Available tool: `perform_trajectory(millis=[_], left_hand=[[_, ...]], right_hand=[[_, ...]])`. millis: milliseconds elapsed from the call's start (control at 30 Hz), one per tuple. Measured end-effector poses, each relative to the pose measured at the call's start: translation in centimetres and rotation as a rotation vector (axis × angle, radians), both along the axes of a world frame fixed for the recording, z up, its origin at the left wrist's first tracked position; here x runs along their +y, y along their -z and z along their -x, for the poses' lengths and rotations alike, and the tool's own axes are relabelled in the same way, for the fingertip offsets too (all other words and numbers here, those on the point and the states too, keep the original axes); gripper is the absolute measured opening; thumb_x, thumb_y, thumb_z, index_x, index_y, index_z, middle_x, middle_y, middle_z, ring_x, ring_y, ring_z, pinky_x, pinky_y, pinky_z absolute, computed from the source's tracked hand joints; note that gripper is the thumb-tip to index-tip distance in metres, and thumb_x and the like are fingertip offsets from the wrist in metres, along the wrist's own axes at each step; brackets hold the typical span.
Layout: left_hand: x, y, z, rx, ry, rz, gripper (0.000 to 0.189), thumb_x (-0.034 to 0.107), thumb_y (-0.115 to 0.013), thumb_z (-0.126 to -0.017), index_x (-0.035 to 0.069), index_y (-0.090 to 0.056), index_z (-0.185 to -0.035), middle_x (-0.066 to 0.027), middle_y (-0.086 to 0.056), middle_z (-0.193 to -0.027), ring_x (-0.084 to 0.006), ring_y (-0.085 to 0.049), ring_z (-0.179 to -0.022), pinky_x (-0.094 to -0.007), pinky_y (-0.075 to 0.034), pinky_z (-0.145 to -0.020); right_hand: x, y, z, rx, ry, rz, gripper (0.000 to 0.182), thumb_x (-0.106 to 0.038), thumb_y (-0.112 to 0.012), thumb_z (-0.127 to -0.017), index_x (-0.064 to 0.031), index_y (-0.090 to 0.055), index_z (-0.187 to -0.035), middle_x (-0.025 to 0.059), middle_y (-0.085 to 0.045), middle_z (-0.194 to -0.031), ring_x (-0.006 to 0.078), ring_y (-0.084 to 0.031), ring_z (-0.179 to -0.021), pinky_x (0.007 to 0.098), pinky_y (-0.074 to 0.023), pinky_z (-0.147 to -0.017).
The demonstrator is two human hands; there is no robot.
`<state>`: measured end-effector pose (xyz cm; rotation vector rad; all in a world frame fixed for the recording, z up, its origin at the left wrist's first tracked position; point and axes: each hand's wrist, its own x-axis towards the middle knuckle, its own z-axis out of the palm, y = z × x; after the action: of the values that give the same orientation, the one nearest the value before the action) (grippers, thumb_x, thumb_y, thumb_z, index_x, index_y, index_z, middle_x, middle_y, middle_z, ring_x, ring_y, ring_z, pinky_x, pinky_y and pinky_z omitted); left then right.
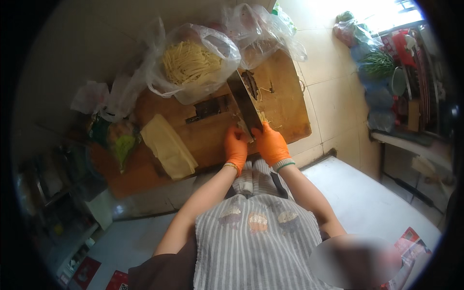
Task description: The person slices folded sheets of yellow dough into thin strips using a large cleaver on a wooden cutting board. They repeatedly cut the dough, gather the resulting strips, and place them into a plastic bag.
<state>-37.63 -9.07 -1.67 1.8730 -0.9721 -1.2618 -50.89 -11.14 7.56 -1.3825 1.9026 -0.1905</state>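
My right hand [272, 146], in an orange glove over a knitted cuff, grips the handle end of a cleaver [245, 99]. Its broad blade points away from me across a worn wooden cutting board [290, 105]. Beside the blade's near left side is my left hand [235, 148], also orange-gloved, with its fingers curled. A narrow pale piece of sheet food [243, 127] lies by those fingers; whether they hold it is unclear. Pale shreds [262, 116] show just right of the blade. To the left rests a folded yellowish sheet [168, 146], probably tofu skin.
An open plastic bag [159, 85] holds a heap of pale yellow strips [190, 61] at the board's far side. More clear bags [261, 40] crowd behind it. Bagged goods [123, 139] sit at left. A shelf [409, 139] with greens [377, 62] and utensils stands right.
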Motion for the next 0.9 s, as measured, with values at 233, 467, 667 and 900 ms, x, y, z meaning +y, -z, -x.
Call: perform_trajectory(millis=[233,467,667,900], left_hand=[[0.6,-1.2,-1.4,-0.047,0.031,0.106,0.016,0.008,-0.068,-0.094,0.005,-0.065,-0.110,-0.0109,-0.072,-0.091,-0.0215,-0.068,-0.080,-0.0364,-0.057,-0.077],[1.3,-1.3,-2.0,-0.220,0.016,-0.005,0.022,0.010,-0.070,-0.092,0.005,-0.064,-0.112,-0.0146,-0.074,-0.096,-0.0322,-0.073,-0.088,-0.0431,-0.057,-0.080],[0.7,-2.1,-1.7,-0.290,0.094,-0.047,0.016,0.010,-0.069,-0.091,0.006,-0.063,-0.106,-0.0184,-0.074,-0.093,-0.0396,-0.073,-0.087,-0.0461,-0.056,-0.076],[0.0,-1.7,-2.9,-0.128,0.332,0.097,0.023,0.014,-0.065,-0.095,0.008,-0.063,-0.117,-0.0197,-0.072,-0.100,-0.0416,-0.071,-0.093,-0.0485,-0.057,-0.081]], right_hand=[[3.7,-2.8,0.7,0.066,-0.144,0.093,0.025,-0.033,-0.058,-0.106,-0.0090,-0.057,-0.112,0.0234,-0.072,-0.079,0.0483,-0.069,-0.075,0.0602,-0.0513,-0.066],[5.1,-2.1,-0.3,0.083,-0.245,0.078,0.021,-0.031,-0.058,-0.105,-0.0101,-0.055,-0.109,0.0211,-0.073,-0.077,0.0467,-0.069,-0.073,0.0588,-0.0513,-0.063],[4.4,-0.8,-1.6,0.110,-0.213,-0.057,0.025,-0.032,-0.058,-0.105,-0.0086,-0.054,-0.113,0.0245,-0.073,-0.083,0.0490,-0.069,-0.079,0.0598,-0.0518,-0.068],[1.6,-0.6,-0.4,-0.115,-0.026,0.127,0.033,-0.039,-0.059,-0.105,-0.0060,-0.058,-0.107,0.0281,-0.072,-0.089,0.0523,-0.067,-0.086,0.0610,-0.0519,-0.074]])
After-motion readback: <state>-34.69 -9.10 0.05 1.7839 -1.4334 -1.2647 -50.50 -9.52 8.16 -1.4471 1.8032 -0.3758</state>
